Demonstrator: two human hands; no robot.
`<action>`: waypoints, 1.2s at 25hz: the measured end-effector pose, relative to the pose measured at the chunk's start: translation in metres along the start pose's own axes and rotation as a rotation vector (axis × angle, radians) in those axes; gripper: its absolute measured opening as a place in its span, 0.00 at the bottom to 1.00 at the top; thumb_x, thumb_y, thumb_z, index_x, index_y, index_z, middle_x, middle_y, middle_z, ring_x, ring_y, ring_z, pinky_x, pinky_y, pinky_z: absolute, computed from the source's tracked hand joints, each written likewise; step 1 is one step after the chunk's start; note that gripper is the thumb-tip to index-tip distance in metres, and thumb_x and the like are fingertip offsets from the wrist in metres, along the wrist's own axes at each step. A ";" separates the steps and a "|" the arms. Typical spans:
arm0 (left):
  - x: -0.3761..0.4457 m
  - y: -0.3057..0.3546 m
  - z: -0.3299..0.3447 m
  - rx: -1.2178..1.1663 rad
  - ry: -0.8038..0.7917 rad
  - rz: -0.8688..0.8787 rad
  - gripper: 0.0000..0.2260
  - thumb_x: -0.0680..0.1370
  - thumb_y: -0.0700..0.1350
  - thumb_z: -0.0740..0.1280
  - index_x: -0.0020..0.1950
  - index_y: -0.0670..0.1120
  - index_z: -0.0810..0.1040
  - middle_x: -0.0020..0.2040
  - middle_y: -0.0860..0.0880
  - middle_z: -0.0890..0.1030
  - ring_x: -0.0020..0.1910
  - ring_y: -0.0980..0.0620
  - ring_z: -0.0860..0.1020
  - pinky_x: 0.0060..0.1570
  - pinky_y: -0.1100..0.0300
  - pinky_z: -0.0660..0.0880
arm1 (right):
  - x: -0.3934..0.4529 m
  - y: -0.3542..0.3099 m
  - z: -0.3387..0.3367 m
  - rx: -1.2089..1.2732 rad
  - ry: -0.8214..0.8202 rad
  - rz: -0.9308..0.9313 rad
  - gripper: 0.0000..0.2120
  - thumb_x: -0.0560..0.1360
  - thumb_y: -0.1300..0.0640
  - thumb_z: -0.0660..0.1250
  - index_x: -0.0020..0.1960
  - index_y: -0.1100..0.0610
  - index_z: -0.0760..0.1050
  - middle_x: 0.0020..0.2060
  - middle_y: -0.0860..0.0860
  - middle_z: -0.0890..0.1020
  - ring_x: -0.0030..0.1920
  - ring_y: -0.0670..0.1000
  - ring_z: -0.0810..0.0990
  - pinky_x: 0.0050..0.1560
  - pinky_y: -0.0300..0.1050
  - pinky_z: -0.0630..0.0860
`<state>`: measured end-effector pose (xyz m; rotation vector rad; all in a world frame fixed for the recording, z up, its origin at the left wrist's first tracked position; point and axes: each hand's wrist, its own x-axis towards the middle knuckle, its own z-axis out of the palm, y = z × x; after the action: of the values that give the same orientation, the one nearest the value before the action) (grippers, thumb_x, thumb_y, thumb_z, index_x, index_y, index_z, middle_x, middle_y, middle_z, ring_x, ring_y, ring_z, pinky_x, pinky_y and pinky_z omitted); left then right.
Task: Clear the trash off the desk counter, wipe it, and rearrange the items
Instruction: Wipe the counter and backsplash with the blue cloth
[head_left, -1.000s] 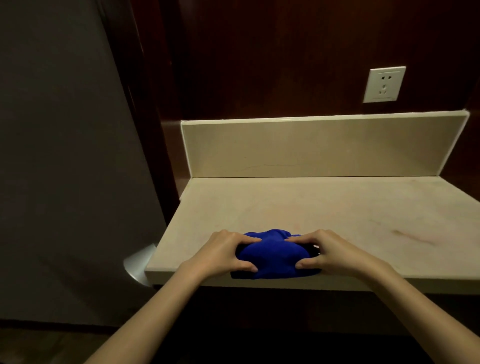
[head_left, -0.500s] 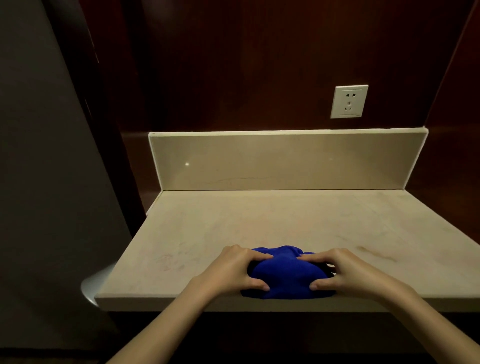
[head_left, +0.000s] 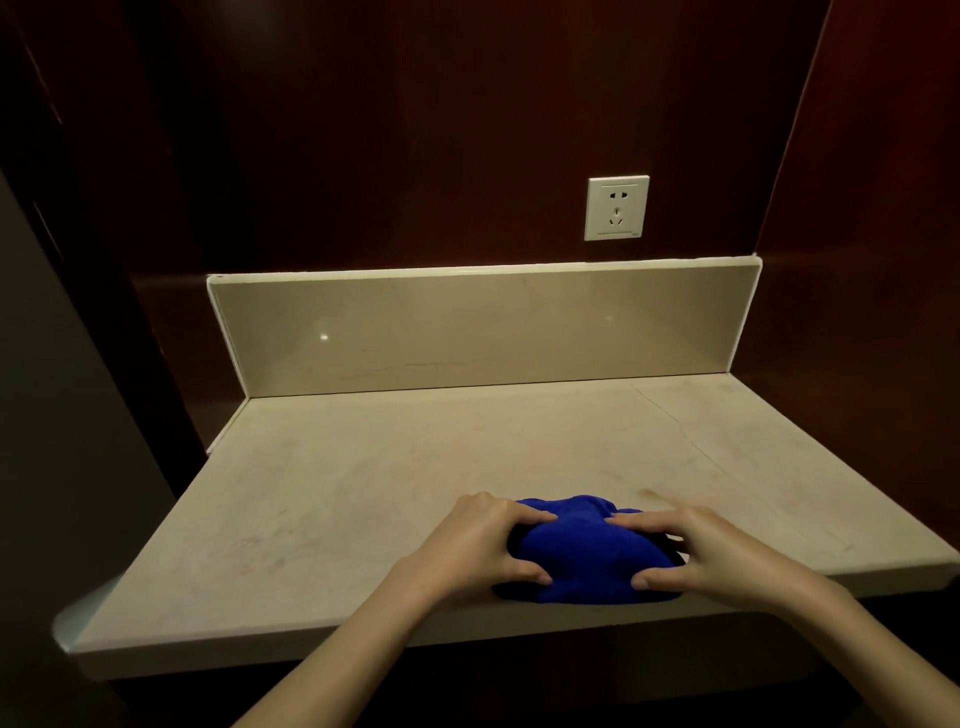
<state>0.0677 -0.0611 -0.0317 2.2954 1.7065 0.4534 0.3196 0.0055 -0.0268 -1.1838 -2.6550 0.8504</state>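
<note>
A bunched blue cloth lies on the beige stone counter, close to its front edge and right of centre. Both hands are on it.

The left hand grips the cloth's left side: its fingers curl over the top of the bundle and its thumb presses into the near edge. The right hand holds the right side in the same manner, fingers laid over the top and thumb tucked against the near edge. The 2 sets of fingertips nearly meet across the top of the cloth but stay slightly apart. Both forearms reach in from the lower edge of the view.

The counter surface shows faint reddish smears at the left front and a thin dark line running diagonally across its right portion. A short brownish mark sits just behind the right hand.

A low backsplash of the same stone stands along the rear of the counter. Above it, on the dark wood wall panel, is 1 white power socket. A rounded metallic object projects beside the counter's front left corner; what it is cannot be told.
</note>
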 end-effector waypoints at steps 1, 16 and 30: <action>0.000 -0.001 0.000 -0.018 0.002 -0.003 0.27 0.70 0.55 0.73 0.69 0.56 0.73 0.63 0.55 0.79 0.60 0.55 0.76 0.53 0.67 0.64 | 0.000 0.001 0.000 -0.011 0.000 -0.009 0.27 0.72 0.50 0.72 0.65 0.33 0.64 0.57 0.26 0.68 0.58 0.30 0.69 0.54 0.22 0.67; -0.026 -0.035 -0.005 -0.105 -0.029 -0.137 0.26 0.70 0.55 0.72 0.67 0.63 0.72 0.59 0.58 0.81 0.49 0.61 0.76 0.49 0.68 0.71 | 0.015 -0.026 0.008 -0.112 -0.024 -0.134 0.31 0.71 0.46 0.71 0.71 0.38 0.63 0.67 0.33 0.69 0.66 0.35 0.68 0.65 0.31 0.66; -0.146 -0.171 -0.072 -0.232 -0.046 -0.202 0.25 0.67 0.63 0.70 0.62 0.73 0.69 0.63 0.63 0.78 0.57 0.66 0.76 0.59 0.64 0.74 | 0.098 -0.164 0.095 -0.160 0.022 -0.329 0.30 0.73 0.43 0.68 0.72 0.40 0.63 0.69 0.36 0.69 0.69 0.40 0.67 0.66 0.35 0.63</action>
<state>-0.1499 -0.1517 -0.0437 1.9354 1.7404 0.5220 0.1148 -0.0550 -0.0301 -0.7414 -2.8297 0.5761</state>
